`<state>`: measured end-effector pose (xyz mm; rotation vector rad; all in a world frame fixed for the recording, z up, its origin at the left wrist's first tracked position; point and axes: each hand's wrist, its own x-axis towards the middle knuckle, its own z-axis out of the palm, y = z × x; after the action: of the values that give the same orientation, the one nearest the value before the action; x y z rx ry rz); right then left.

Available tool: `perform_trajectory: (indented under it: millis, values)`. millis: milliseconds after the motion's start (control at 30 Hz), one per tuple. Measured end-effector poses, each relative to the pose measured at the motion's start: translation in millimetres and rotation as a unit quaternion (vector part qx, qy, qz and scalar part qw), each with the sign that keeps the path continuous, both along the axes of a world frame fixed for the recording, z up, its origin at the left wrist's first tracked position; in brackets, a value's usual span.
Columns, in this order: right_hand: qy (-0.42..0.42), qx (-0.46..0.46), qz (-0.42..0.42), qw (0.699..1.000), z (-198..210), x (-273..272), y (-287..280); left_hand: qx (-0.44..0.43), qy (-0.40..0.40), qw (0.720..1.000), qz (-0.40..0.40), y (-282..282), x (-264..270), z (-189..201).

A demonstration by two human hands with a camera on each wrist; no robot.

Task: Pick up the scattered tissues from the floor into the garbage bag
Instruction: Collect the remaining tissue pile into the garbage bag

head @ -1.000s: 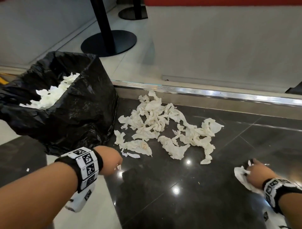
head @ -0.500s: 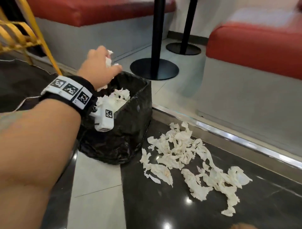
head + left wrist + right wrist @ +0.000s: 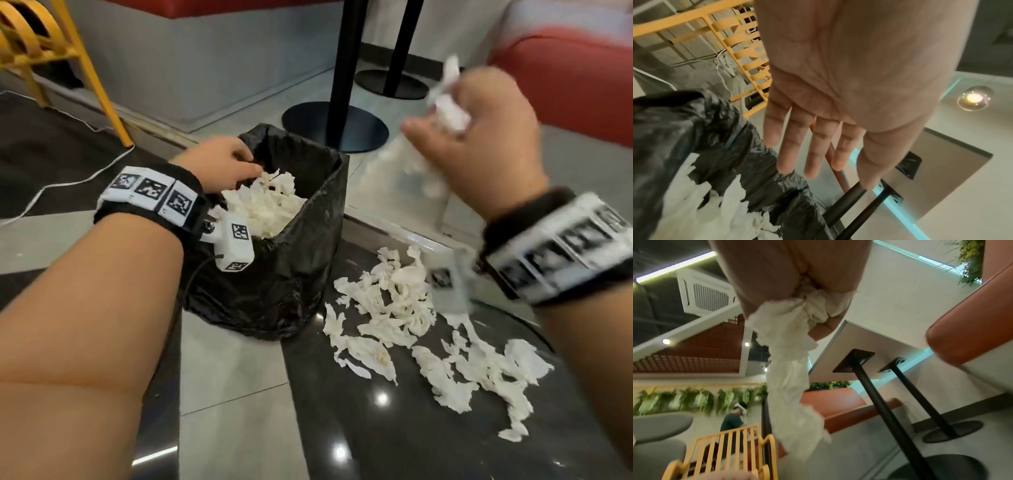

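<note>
A black garbage bag (image 3: pixel 291 274) stands open on the floor, partly filled with white tissues (image 3: pixel 263 205). My left hand (image 3: pixel 239 164) hovers over its near-left rim; in the left wrist view the left hand (image 3: pixel 818 146) has straight fingers and holds nothing, with the bag (image 3: pixel 684 123) below it. My right hand (image 3: pixel 479 137), blurred, is raised to the right of the bag and grips a crumpled tissue (image 3: pixel 448 106); in the right wrist view the tissue (image 3: pixel 789 386) hangs down long from the fist. Several scattered tissues (image 3: pixel 411 318) lie on the dark floor right of the bag.
Two black table posts on round bases (image 3: pixel 335 126) (image 3: pixel 390 82) stand behind the bag. A yellow chair (image 3: pixel 51 44) and a white cable (image 3: pixel 68 178) are at the left. A red bench (image 3: pixel 565 78) is at the back right, a metal floor strip (image 3: pixel 394 233) beside the tissues.
My left hand has dropped onto the bag's mouth and let go of its tissue. My right hand has risen from the floor into view with a tissue.
</note>
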<state>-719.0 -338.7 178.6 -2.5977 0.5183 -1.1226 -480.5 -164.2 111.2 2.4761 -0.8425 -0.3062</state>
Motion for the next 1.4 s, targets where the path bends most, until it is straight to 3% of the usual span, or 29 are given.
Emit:
perform_trajectory:
  millis: [133, 200, 267, 333, 500, 567, 733, 833, 900, 967, 1100, 1200, 1300, 1333, 1400]
  values:
    - [-0.093, 0.038, 0.014, 0.995, 1, 109, 31, -0.107, 0.012, 0.993, 0.042, 26, 16, -2]
    - [0.037, 0.050, 0.020, 0.998, -31, 155, 35, -0.121, 0.014, 0.991, 0.047, 33, 22, -6]
    - [0.258, 0.053, -0.018, 0.965, -71, 181, 34, -0.130, 0.018, 0.990, 0.043, 33, 24, -9]
    - [0.350, 0.081, -0.037, 0.932, -90, 176, 26, -0.144, 0.027, 0.989, 0.024, 27, 20, -8]
    - [0.353, 0.113, -0.008, 0.929, -81, 88, -14, -0.157, 0.025, 0.984, -0.078, -6, 0, -8]
    - [0.448, 0.077, -0.022, 0.890, -88, 37, -32, -0.141, 0.016, 0.982, -0.125, -21, -12, -10]
    - [0.701, 0.019, -0.037, 0.712, -146, -87, -65, -0.033, 0.010, 0.964, -0.262, -40, -54, -21]
    - [0.751, 0.035, -0.041, 0.658, -197, -142, -82, 0.067, 0.052, 0.945, -0.316, -38, -73, -37]
    - [0.758, 0.062, -0.027, 0.649, -229, -165, -91, 0.151, 0.049, 0.929, -0.334, -37, -79, -49]
    - [0.749, 0.075, 0.006, 0.658, -251, -174, -94, 0.196, 0.017, 0.921, -0.337, -36, -83, -57]
    - [0.692, 0.063, 0.061, 0.716, -278, -162, -98, 0.180, -0.025, 0.923, -0.338, -39, -100, -60]
    - [0.689, 0.063, 0.088, 0.717, -303, -153, -102, 0.214, -0.024, 0.910, -0.354, -44, -120, -69]
    - [0.704, 0.068, 0.107, 0.698, -327, -155, -99, 0.272, -0.032, 0.886, -0.374, -53, -144, -96]
    - [0.701, 0.069, 0.111, 0.701, -331, -157, -94, 0.285, -0.033, 0.879, -0.380, -55, -150, -107]
    - [0.660, 0.057, 0.146, 0.735, -338, -161, -94, 0.298, -0.025, 0.878, -0.375, -67, -166, -137]
